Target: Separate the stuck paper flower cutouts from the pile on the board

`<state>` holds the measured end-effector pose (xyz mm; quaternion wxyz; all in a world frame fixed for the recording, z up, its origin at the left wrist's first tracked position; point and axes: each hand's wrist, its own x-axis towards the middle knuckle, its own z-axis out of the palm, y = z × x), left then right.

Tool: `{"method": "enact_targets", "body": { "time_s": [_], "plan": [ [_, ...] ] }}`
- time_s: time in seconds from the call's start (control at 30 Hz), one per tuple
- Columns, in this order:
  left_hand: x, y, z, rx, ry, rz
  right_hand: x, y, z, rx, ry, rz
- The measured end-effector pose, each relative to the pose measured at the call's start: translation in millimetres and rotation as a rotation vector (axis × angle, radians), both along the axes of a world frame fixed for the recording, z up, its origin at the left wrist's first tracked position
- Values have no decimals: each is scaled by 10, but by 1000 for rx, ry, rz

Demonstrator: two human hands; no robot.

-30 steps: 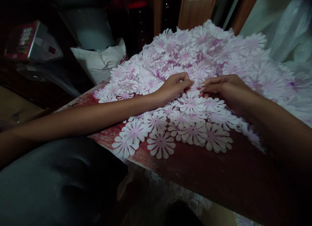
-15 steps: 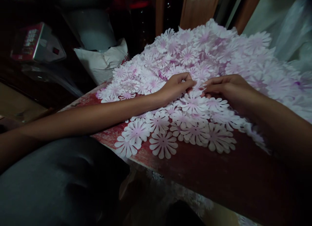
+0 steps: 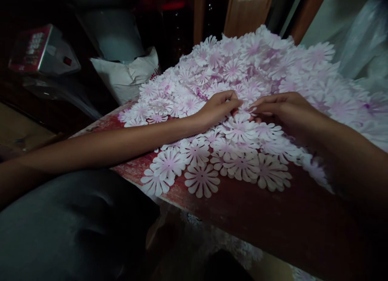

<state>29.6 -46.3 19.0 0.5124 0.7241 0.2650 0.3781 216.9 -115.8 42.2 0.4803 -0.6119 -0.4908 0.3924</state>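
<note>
Thin die-cut paper daisies [image 3: 201, 180], white with pink-tinged centres, lie heaped at centre frame on a worn red tabletop [image 3: 242, 220]. The left hand [image 3: 220, 107] and right hand [image 3: 280, 111] rest on the heap, fingers curled, tips nearly meeting; whether they pinch a flower cannot be told. A crumpled white sack [image 3: 124, 75] sits upper left.

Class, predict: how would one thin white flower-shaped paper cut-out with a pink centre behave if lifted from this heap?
The thin white flower-shaped paper cut-out looks light and probably flexes rather than staying stiff. Its narrow petals could likely crease if pinched hard. Because the overlapping heap of cut-outs lies loosely, neighbours may slide along with it.
</note>
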Motion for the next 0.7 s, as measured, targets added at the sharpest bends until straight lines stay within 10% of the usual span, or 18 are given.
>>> {"method": "enact_targets", "body": {
  "time_s": [0.7],
  "plan": [
    [0, -44, 33, 18, 68, -6, -19, -39, 107, 51, 19, -154]
  ]
}}
